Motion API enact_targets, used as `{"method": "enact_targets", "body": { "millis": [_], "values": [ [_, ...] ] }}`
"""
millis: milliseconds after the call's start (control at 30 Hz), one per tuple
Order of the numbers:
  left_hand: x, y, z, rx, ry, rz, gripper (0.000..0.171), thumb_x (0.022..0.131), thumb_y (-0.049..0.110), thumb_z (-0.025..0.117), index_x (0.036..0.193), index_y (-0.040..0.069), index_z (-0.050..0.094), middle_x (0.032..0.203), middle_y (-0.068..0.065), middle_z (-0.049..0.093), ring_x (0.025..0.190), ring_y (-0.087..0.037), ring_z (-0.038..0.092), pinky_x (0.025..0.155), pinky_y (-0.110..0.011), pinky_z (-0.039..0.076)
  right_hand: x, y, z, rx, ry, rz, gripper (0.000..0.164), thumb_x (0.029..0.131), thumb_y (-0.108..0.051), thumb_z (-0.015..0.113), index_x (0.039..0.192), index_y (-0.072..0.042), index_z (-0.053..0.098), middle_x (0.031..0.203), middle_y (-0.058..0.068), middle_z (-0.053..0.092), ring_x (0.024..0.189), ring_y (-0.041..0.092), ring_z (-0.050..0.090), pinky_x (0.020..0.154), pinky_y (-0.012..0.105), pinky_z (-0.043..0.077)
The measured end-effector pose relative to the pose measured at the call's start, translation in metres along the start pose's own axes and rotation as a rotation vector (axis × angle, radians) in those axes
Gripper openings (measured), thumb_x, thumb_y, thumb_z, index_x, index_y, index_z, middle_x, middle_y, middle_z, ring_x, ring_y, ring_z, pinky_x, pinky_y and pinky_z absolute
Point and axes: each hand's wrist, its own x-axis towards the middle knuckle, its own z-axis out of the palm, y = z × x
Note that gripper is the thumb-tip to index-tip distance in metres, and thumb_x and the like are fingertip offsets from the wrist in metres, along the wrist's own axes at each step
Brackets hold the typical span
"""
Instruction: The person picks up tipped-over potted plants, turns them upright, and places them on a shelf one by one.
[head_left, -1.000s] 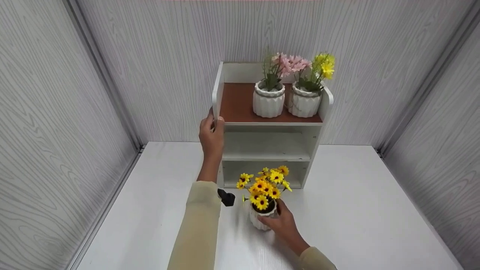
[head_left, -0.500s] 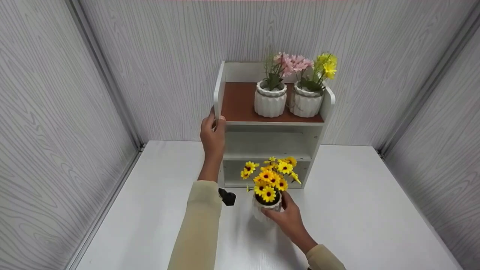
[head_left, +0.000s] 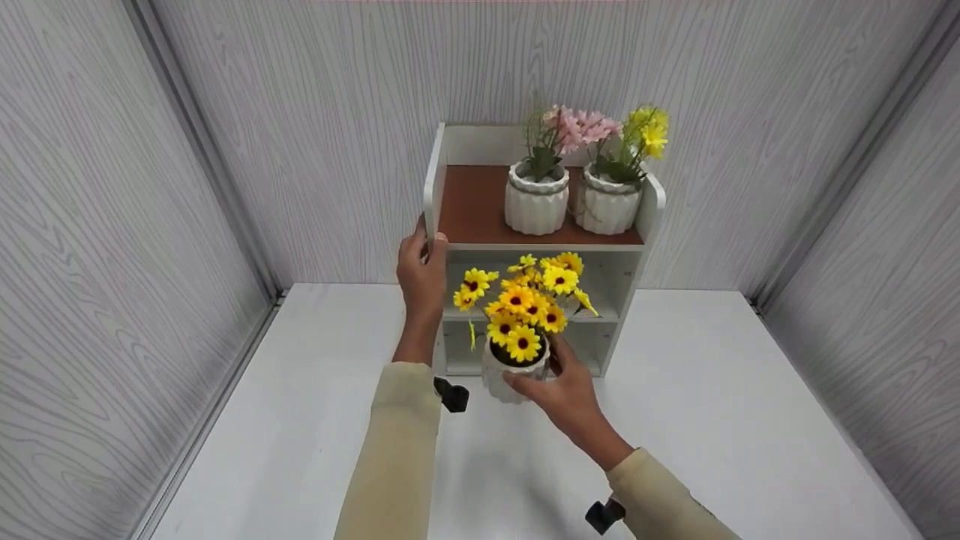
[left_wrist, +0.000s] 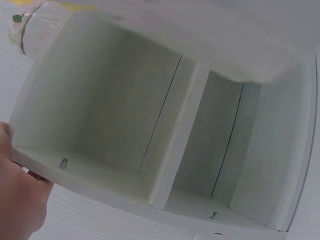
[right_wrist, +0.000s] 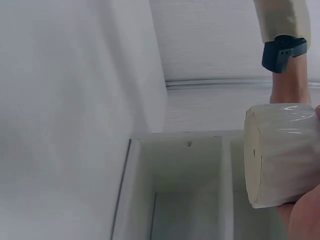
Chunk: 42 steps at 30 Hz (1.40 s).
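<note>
In the head view my right hand [head_left: 566, 394] holds a white ribbed flowerpot [head_left: 499, 386] of yellow daisy-like flowers [head_left: 521, 307], thumb in front and fingers at its right side. The pot is raised off the table, in front of the small white shelf unit [head_left: 433, 180]. My left hand [head_left: 422, 270] grips the unit's left side panel just at the top board's height. The left wrist view shows that hand [left_wrist: 22, 200] at the panel's edge and the lower compartments. From the right wrist, the pot's flat underside [right_wrist: 253, 157] is visible; its flowers are out of that view.
On the unit's brown top board [head_left: 476, 199] stand a white pot with pink flowers [head_left: 536, 206] and, to its right, one with yellow flowers [head_left: 609, 206]. A white table [head_left: 712, 390] lies beneath, with wood-grain panels [head_left: 315, 135] behind and at both sides.
My right hand has lifted the flowerpot from near the table and carried it forward, so the flowers now overlap the unit's middle compartment. My left hand stays on the side panel.
</note>
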Motion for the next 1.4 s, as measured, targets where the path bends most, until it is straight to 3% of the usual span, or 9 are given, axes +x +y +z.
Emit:
{"method": "enact_targets", "body": {
  "millis": [400,633,800,1067,1200,1400],
  "values": [
    [0.000,0.004,-0.002,0.026,-0.001,-0.013,0.051,0.106,0.031,0.053,0.154,0.020,0.044,0.129,-0.009,0.056,0.128,-0.023,0.056,0.109,-0.040,0.047,0.039,-0.058,-0.001,0.026,0.026,-0.157,0.084,0.079,-0.040,0.086,0.150,-0.024,0.044,0.145,-0.005,0.054,0.129,0.016,0.055,0.110,0.040,0.046],
    [0.001,0.000,-0.002,0.041,0.010,-0.017,0.051,0.105,0.031,0.052,0.153,0.015,0.045,0.121,-0.008,0.058,0.120,-0.019,0.057,0.108,-0.038,0.047,0.064,-0.077,0.000,0.046,0.032,-0.141,0.090,0.078,-0.043,0.087,0.152,-0.021,0.042,0.144,-0.004,0.055,0.131,0.014,0.054,0.111,0.038,0.045],
    [0.003,0.000,-0.001,0.049,0.016,-0.033,0.051,0.105,0.034,0.051,0.153,0.018,0.046,0.120,-0.007,0.059,0.118,-0.017,0.057,0.108,-0.038,0.047,0.082,-0.086,0.002,0.050,0.063,-0.175,0.087,0.077,-0.040,0.087,0.149,-0.016,0.045,0.141,0.001,0.058,0.128,0.016,0.056,0.107,0.038,0.048],
    [0.004,-0.001,-0.003,0.037,-0.007,-0.067,0.056,0.100,0.044,0.049,0.154,0.028,0.044,0.121,-0.003,0.058,0.110,-0.017,0.056,0.097,-0.040,0.050,0.110,-0.095,0.006,0.017,0.095,-0.209,0.086,0.077,-0.046,0.086,0.149,-0.023,0.045,0.143,-0.002,0.055,0.131,0.013,0.053,0.110,0.040,0.046],
    [0.004,-0.001,-0.002,0.078,-0.016,-0.051,0.060,0.100,0.050,0.048,0.155,0.028,0.041,0.123,-0.006,0.058,0.113,-0.018,0.056,0.100,-0.042,0.050,0.121,-0.096,0.012,0.025,0.114,-0.262,0.080,0.079,-0.041,0.086,0.146,-0.020,0.048,0.140,-0.001,0.057,0.127,0.013,0.055,0.107,0.039,0.047],
    [0.005,0.001,-0.003,0.120,-0.016,-0.043,0.056,0.104,0.044,0.049,0.155,0.024,0.042,0.123,-0.009,0.057,0.115,-0.023,0.055,0.101,-0.044,0.048,0.136,-0.096,0.020,0.024,0.148,-0.307,0.077,0.078,-0.037,0.087,0.143,-0.019,0.049,0.139,-0.001,0.058,0.125,0.012,0.055,0.106,0.036,0.047]
  ]
}}
